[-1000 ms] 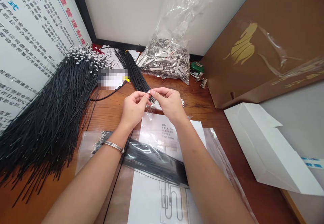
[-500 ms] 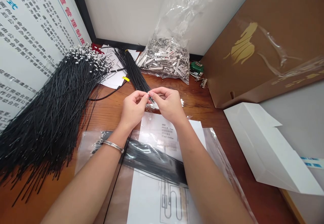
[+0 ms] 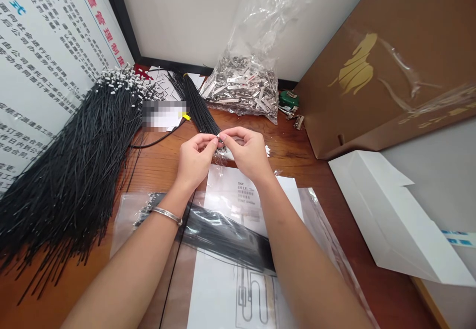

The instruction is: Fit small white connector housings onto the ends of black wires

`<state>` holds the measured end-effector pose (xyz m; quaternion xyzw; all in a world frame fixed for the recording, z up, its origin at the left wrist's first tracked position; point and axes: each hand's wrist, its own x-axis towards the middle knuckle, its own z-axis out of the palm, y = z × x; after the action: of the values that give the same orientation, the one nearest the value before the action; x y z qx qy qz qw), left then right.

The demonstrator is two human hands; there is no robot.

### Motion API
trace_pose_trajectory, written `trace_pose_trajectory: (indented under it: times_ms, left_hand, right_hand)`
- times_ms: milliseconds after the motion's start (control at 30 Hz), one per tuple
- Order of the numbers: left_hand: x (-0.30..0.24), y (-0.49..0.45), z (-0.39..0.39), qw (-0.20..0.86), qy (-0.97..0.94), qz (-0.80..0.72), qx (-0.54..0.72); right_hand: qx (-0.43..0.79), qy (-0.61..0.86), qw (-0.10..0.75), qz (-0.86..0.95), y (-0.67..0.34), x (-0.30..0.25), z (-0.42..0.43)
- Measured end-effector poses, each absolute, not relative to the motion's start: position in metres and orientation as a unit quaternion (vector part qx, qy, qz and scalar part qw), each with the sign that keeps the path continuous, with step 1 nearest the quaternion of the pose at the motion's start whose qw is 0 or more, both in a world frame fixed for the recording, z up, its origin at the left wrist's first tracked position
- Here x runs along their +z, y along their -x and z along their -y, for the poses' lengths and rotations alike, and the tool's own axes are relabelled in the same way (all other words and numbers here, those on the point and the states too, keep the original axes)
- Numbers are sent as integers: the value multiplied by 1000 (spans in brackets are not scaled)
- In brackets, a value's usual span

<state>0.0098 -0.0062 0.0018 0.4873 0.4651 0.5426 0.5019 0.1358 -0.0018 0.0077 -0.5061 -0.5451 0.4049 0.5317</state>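
My left hand (image 3: 196, 158) and my right hand (image 3: 245, 153) meet fingertip to fingertip above the table, both pinched closed. A thin black wire (image 3: 171, 274) trails from under my left hand down past the wrist to the bottom edge. Between the fingertips shows a small white connector (image 3: 218, 136), mostly covered by my fingers. Just behind and below them lies a tied bundle of black wires (image 3: 199, 103), its near metal-tipped ends partly hidden by the hands.
At left leans a large heap of black wires (image 3: 82, 155) with white ends. A clear bag of metal parts (image 3: 241, 83) stands at the back. Bagged wires (image 3: 230, 237) lie on a printed drawing (image 3: 211, 289). On the right are a brown box (image 3: 372, 71) and a white carton (image 3: 390, 215).
My hands stay almost in place, fingertips still together with slight finger shifts. The trailing wire's lower part has swung a little to the right.
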Motion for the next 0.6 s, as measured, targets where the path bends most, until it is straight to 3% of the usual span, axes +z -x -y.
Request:
trace_pose_trajectory:
  times_ms: [600]
  left_hand:
    - [0, -10, 4, 522, -444, -473, 553]
  right_hand:
    - [395, 508, 533, 548, -137, 8, 1]
